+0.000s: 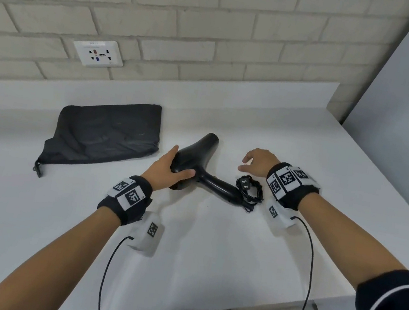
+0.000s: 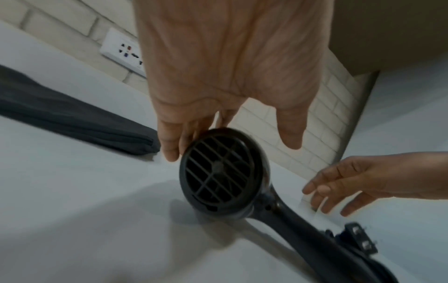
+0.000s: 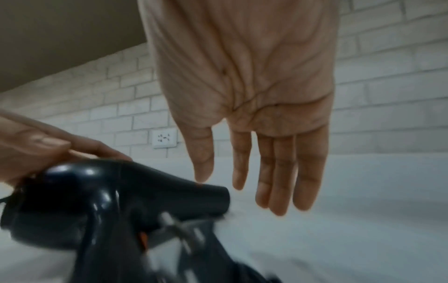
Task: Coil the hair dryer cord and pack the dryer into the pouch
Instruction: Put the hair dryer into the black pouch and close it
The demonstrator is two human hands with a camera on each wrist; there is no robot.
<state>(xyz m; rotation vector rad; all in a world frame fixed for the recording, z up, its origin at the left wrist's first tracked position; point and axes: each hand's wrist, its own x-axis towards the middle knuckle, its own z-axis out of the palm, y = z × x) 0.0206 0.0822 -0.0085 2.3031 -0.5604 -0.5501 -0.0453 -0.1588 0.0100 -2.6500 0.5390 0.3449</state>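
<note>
A black hair dryer (image 1: 202, 152) lies on the white counter, its nozzle toward the wall and its handle toward the right. The cord (image 1: 252, 192) sits coiled at the handle's end, with the plug (image 1: 245, 184) on top. My left hand (image 1: 169, 168) grips the dryer's rear body, thumb across it; the rear grille (image 2: 220, 170) faces the left wrist camera. My right hand (image 1: 255, 163) hovers open beside the nozzle (image 3: 206, 197), holding nothing. The black pouch (image 1: 105, 133) lies flat to the left of the dryer.
A white wall socket (image 1: 98, 53) sits in the brick wall behind the pouch. The counter (image 1: 210, 249) ends at a raised back ledge, a right edge near a grey wall and a front edge close to my body. Sensor cables hang from both wrists.
</note>
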